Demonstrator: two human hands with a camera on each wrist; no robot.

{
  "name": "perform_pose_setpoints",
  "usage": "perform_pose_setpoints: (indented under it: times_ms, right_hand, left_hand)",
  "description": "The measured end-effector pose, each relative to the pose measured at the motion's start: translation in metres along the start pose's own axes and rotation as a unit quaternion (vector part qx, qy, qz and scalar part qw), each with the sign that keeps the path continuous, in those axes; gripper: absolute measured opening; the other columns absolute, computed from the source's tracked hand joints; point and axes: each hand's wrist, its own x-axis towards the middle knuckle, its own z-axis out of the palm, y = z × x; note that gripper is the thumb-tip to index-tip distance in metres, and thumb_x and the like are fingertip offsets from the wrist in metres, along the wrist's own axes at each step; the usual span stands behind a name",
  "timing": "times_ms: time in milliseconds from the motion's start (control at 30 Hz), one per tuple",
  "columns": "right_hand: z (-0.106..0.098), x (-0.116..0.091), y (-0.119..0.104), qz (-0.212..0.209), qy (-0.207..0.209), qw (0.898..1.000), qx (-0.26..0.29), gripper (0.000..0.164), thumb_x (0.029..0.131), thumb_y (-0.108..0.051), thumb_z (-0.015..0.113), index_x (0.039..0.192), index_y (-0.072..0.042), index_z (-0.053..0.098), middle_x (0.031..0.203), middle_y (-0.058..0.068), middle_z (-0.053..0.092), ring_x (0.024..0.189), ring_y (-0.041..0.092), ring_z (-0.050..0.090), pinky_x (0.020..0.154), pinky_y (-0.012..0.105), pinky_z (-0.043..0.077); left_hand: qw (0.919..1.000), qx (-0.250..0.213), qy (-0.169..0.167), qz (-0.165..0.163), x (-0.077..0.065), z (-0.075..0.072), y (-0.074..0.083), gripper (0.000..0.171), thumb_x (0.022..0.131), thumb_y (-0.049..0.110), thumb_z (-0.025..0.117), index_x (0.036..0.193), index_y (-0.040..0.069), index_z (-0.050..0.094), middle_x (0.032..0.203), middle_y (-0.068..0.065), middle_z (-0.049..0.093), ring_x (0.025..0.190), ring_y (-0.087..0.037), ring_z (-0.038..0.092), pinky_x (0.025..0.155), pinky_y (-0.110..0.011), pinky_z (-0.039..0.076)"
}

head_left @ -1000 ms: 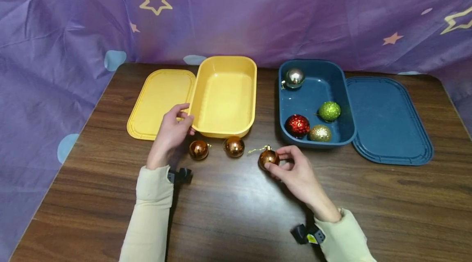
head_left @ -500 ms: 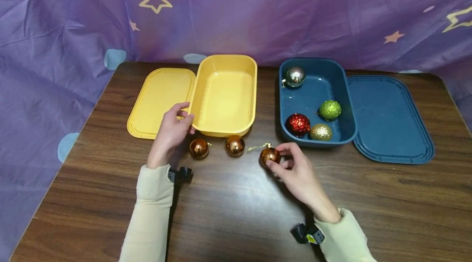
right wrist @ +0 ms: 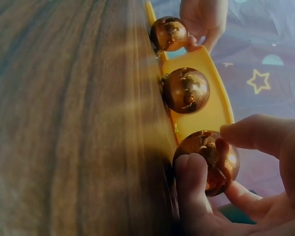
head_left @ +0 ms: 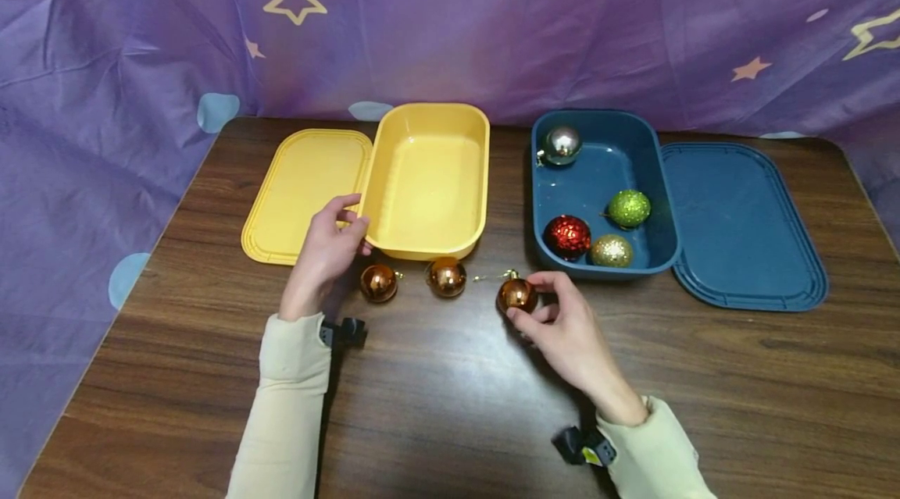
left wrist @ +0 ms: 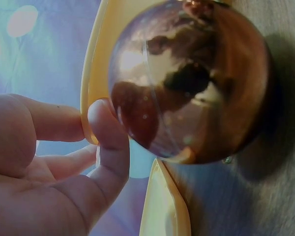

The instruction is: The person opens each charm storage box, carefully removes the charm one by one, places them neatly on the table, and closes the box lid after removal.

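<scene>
My left hand (head_left: 332, 243) pinches the near left rim of a yellow plastic box (head_left: 427, 194), thumb and fingers on either side of the wall in the left wrist view. My right hand (head_left: 568, 333) holds a shiny copper Christmas ball (head_left: 516, 295) by its right side, close over the table. That ball's gold hanging loop trails to the left. Two more copper balls lie in front of the yellow box: a middle ball (head_left: 447, 278) and a left ball (head_left: 379, 283) close to my left hand. The left ball looms large in the left wrist view.
A blue box (head_left: 573, 187) at the right holds a silver ball (head_left: 561, 146), a green glitter ball (head_left: 629, 208), a red ball (head_left: 567, 237) and a gold glitter ball (head_left: 612, 251). A yellow lid (head_left: 305, 194) and a blue lid (head_left: 741, 226) lie outside the boxes. A purple cloth (head_left: 422, 23) hangs behind.
The copper ball in my right fingers has shifted slightly right and away from me, its loop swinging a little. My left hand stays on the yellow box's rim.
</scene>
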Motion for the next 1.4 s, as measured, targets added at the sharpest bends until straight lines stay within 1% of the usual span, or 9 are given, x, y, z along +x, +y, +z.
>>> perform_pose_setpoints:
  times_ms: [100,233,400,733,1067,1400]
  right_hand:
    - [0.0004,-0.0001,0.0005,-0.008,0.004,1.0,-0.008,0.044,0.083,-0.01,0.072,0.121,-0.003,0.052,0.118,0.019,0.058,0.074,0.014,0.062,0.058,0.022,0.053]
    - [0.0008,-0.0001,0.0006,-0.013,0.014,0.999,-0.026,0.042,0.083,-0.014,0.073,0.12,-0.005,0.054,0.115,0.017,0.058,0.075,0.016,0.06,0.058,0.021,0.052]
    - [0.0012,-0.0007,0.0003,-0.019,0.025,0.998,-0.051,0.043,0.084,-0.017,0.073,0.121,-0.006,0.055,0.113,0.016,0.056,0.076,0.018,0.059,0.059,0.021,0.049]
    - [0.0027,-0.0002,0.0031,-0.031,0.038,0.996,-0.078,0.046,0.084,-0.021,0.073,0.123,-0.004,0.054,0.106,0.014,0.054,0.076,0.015,0.058,0.064,0.022,0.046]
    - [0.0028,0.0002,0.0039,-0.031,0.039,0.995,-0.083,0.049,0.086,-0.021,0.07,0.128,-0.004,0.052,0.115,0.015,0.056,0.08,0.018,0.06,0.07,0.029,0.046]
    - [0.0007,0.0014,0.003,-0.015,0.034,0.996,-0.086,0.051,0.088,-0.025,0.069,0.131,-0.003,0.05,0.114,0.016,0.058,0.082,0.02,0.06,0.071,0.03,0.047]
  left_hand:
    - [1.0,0.0,0.001,0.001,0.0001,0.0002,-0.0002,0.046,0.099,0.007,0.045,0.144,0.0,0.037,0.101,-0.012,0.045,0.057,-0.006,0.055,0.063,-0.025,0.056]
    - [1.0,0.003,0.001,0.002,0.0001,0.0003,-0.0004,0.046,0.099,0.007,0.045,0.144,0.0,0.037,0.101,-0.012,0.046,0.056,-0.006,0.055,0.063,-0.025,0.056]
    - [1.0,0.002,0.002,0.002,0.0007,0.0003,-0.0012,0.046,0.099,0.007,0.045,0.144,0.0,0.037,0.101,-0.012,0.045,0.056,-0.006,0.055,0.063,-0.025,0.056]
    - [1.0,0.001,0.003,0.005,0.0,0.0011,-0.0005,0.046,0.099,0.006,0.045,0.143,-0.001,0.038,0.1,-0.011,0.045,0.056,-0.006,0.055,0.063,-0.025,0.056]
    - [1.0,0.005,0.004,0.0,-0.0011,0.0007,-0.0001,0.046,0.099,0.007,0.046,0.144,0.001,0.038,0.102,-0.011,0.044,0.057,-0.006,0.055,0.063,-0.024,0.056]
    - [0.9999,0.013,0.003,0.003,-0.0007,0.0013,-0.0011,0.046,0.099,0.008,0.045,0.143,0.001,0.038,0.101,-0.01,0.044,0.058,-0.008,0.056,0.067,-0.032,0.058]
